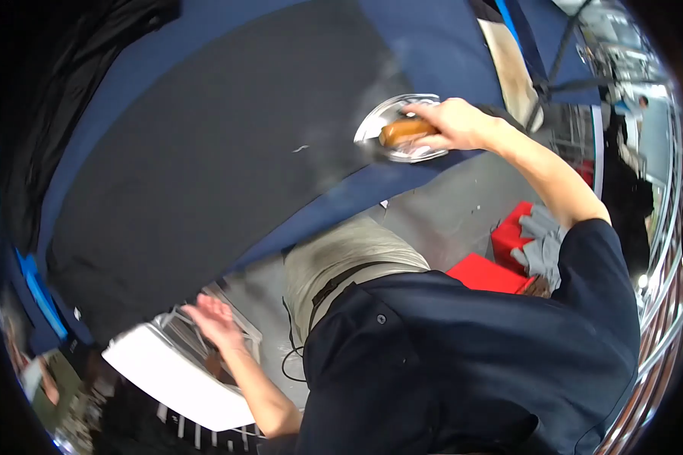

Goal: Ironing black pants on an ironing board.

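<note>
My right hand [444,125] is closed around the brown handle of a clothes iron [395,122], whose shiny metal body lies at the right end of a dark grey cloth [222,125]. The iron and hand look slightly blurred. That cloth is spread over a blue padded ironing surface [438,45]. At the lower left, my left hand [213,321] holds nothing, its fingers extended beside the near edge of the cloth, above a white-topped stand [176,378].
Black fabric [74,85] hangs along the far left. Red boxes [484,273] with grey cloth [538,244] stand on the floor to the right. A beige pad [509,68] lies past the iron. Metal rails [669,318] run along the right rim. Another person's arm [48,381] shows at lower left.
</note>
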Demonstrator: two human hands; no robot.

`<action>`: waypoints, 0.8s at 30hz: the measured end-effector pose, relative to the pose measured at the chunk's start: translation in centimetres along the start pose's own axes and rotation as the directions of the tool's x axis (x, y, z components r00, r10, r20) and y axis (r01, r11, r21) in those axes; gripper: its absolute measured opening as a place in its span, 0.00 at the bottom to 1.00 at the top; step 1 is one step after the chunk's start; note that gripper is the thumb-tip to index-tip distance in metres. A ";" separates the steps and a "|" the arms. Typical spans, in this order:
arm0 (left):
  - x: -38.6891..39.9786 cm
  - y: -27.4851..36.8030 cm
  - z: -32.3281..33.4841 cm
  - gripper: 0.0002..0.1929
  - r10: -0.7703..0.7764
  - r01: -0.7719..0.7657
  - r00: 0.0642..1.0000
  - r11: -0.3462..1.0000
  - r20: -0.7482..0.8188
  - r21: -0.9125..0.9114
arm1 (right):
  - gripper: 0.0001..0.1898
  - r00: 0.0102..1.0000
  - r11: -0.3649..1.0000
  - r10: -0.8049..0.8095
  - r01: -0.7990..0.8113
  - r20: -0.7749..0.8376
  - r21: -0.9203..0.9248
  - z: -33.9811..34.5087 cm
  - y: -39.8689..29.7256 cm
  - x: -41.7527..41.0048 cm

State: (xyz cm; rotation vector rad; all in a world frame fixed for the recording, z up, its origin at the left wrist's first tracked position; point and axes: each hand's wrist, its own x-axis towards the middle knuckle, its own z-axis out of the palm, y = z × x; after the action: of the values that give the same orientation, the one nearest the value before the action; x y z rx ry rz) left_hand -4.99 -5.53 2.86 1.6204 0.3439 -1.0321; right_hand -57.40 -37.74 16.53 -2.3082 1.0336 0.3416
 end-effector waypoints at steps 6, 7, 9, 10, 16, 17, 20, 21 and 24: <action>9.0 4.2 -1.6 0.30 0.136 -0.032 0.987 0.689 0.086 -0.724 | 0.17 0.931 0.901 0.346 -0.297 -0.111 0.317 0.6 -2.9 2.6; 9.6 4.4 -2.5 0.27 0.158 -0.046 0.985 0.625 0.068 -0.780 | 0.18 0.897 0.821 0.443 -0.404 -0.003 0.403 0.1 -5.0 3.4; 8.1 4.9 -1.4 0.24 0.099 -0.102 0.993 0.545 -0.057 -0.832 | 0.17 0.881 0.741 0.471 -0.417 0.034 0.526 0.7 -6.0 4.0; 7.1 5.0 -1.1 0.24 0.143 -0.202 0.979 0.529 -0.148 -0.825 | 0.16 0.887 0.723 0.459 -0.410 0.057 0.556 1.0 -7.5 4.8; 4.4 4.6 -2.0 0.20 0.350 -0.351 0.915 0.434 -0.203 -0.830 | 0.19 0.934 0.816 0.275 -0.352 0.228 0.459 3.6 -24.3 13.0; 4.4 4.5 -2.0 0.20 0.347 -0.349 0.915 0.426 -0.205 -0.835 | 0.22 0.948 0.818 0.171 -0.288 0.267 0.497 4.2 -28.7 15.0; 4.8 4.0 -2.6 0.20 0.362 -0.293 0.920 0.374 -0.152 -0.880 | 0.22 0.900 0.852 -0.135 -0.108 0.415 0.512 7.9 -38.5 21.7; 5.7 3.0 -3.5 0.19 0.320 -0.255 0.939 0.410 -0.124 -0.876 | 0.23 0.880 0.848 -0.286 0.048 0.380 0.528 8.1 -42.7 23.3; 6.4 3.5 -2.6 0.20 0.086 -0.160 0.987 0.519 -0.135 -0.840 | 0.26 0.922 0.894 -0.366 0.312 0.123 0.321 10.4 -47.4 28.6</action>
State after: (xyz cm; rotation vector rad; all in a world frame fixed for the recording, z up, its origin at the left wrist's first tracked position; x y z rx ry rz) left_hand 2.20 -6.17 0.17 0.7460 0.6592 -0.5158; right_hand -2.95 -23.42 14.55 -2.0886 0.5321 0.2295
